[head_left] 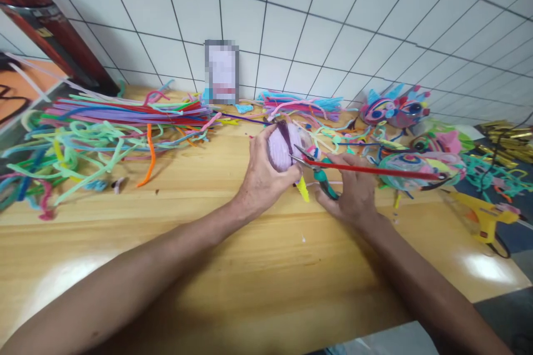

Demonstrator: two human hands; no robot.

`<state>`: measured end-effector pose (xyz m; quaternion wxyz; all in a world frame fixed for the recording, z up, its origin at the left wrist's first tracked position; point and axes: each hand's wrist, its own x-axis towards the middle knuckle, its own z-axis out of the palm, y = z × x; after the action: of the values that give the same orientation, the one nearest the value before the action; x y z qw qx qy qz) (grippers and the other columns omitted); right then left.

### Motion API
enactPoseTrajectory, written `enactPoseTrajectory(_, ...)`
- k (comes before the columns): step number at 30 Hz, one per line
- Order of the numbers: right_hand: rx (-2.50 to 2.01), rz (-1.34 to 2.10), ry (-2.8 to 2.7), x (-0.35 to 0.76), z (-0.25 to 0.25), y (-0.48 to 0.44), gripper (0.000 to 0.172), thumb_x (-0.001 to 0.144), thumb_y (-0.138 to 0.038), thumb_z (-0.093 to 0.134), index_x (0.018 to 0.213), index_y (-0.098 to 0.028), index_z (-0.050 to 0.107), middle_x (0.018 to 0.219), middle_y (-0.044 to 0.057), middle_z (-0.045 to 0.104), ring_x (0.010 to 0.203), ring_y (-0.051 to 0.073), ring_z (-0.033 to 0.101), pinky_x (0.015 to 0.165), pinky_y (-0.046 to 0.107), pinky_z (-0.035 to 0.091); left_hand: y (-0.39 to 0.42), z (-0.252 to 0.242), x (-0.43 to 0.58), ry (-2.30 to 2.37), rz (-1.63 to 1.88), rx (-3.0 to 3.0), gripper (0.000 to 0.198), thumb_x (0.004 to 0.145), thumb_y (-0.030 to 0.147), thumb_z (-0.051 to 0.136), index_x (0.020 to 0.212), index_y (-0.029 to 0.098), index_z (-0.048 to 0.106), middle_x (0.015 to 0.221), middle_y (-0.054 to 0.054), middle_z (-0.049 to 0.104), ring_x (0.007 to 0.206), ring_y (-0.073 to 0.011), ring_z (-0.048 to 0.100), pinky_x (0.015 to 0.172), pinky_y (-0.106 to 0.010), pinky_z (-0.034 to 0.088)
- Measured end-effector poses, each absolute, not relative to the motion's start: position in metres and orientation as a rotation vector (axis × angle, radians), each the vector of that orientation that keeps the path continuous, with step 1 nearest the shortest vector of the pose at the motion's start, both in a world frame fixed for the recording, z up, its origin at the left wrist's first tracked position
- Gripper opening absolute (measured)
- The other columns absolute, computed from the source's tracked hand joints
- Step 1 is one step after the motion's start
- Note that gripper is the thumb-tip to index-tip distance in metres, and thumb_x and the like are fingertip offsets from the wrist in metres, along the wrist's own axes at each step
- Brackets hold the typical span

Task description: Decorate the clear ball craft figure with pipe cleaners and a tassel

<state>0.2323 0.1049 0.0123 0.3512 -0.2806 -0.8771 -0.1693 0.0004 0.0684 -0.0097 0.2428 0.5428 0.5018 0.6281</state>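
Note:
My left hand (266, 172) is closed around a rounded body wrapped in lilac pipe cleaners (278, 150), with a dark purple strip across it. A yellow pointed piece (303, 189) sticks out below its thumb. In my right hand (358, 194) is a pair of pliers (322, 176) with green handles, the jaws apart and at the side of the lilac body. A long red pipe cleaner (375, 169) runs from near the jaws over the right-hand fingers toward the right; whether the hand grips it too, I cannot tell.
Bundled pipe cleaners (125, 111) and tangled green ones (91, 144) lie at the left. Another bundle (300, 104) rests by the tiled wall. Colourful fish-like figures (420, 169) stand at the right, near a yellow glue gun (485, 219). A phone-like blurred rectangle (222, 72) leans on the wall.

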Motion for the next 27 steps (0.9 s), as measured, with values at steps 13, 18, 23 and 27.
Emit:
enactPoseTrajectory(13, -0.738, -0.382, -2.339, 0.238, 0.012, 0.113, 0.078, 0.099, -0.040, 0.076, 0.170, -0.035, 0.043, 0.128, 0.018, 0.074, 0.114, 0.043, 0.075, 0.091, 0.064, 0.067, 0.065, 0.007, 0.000, 1.297, 1.614, 1.343, 0.087, 0.074, 0.029, 0.088, 0.153, 0.022, 0.050, 0.152, -0.016, 0.059, 0.149, -0.0390, 0.055, 0.129, -0.061, 0.047)
enactPoseTrajectory(18, -0.843, -0.293, -2.325, 0.243, 0.006, 0.116, 0.065, 0.095, -0.042, 0.079, 0.155, -0.035, 0.058, 0.129, 0.016, 0.076, 0.119, 0.044, 0.075, 0.099, 0.066, 0.065, 0.069, 0.005, -0.001, 1.271, 1.609, 1.300, 0.085, 0.078, 0.031, 0.093, 0.152, 0.027, 0.054, 0.150, -0.014, 0.062, 0.149, -0.0396, 0.057, 0.126, -0.060, 0.051)
enactPoseTrajectory(23, -1.027, -0.392, -2.303, 0.247, 0.004, 0.117, 0.042, 0.093, -0.055, 0.080, 0.125, -0.029, 0.073, 0.104, 0.014, 0.079, 0.104, 0.041, 0.077, 0.081, 0.052, 0.065, 0.071, 0.002, 0.000, 1.245, 1.610, 1.284, 0.086, 0.077, 0.031, 0.098, 0.152, 0.029, 0.056, 0.150, -0.013, 0.065, 0.150, -0.0407, 0.057, 0.125, -0.062, 0.052)
enactPoseTrajectory(27, -0.978, -0.353, -2.295, 0.246, 0.006, 0.117, 0.035, 0.091, -0.052, 0.083, 0.115, -0.028, 0.075, 0.095, 0.012, 0.077, 0.098, 0.038, 0.077, 0.078, 0.047, 0.062, 0.071, 0.000, 0.002, 1.241, 1.591, 1.265, 0.088, 0.077, 0.032, 0.099, 0.153, 0.028, 0.055, 0.149, -0.014, 0.064, 0.148, -0.0396, 0.058, 0.124, -0.061, 0.053)
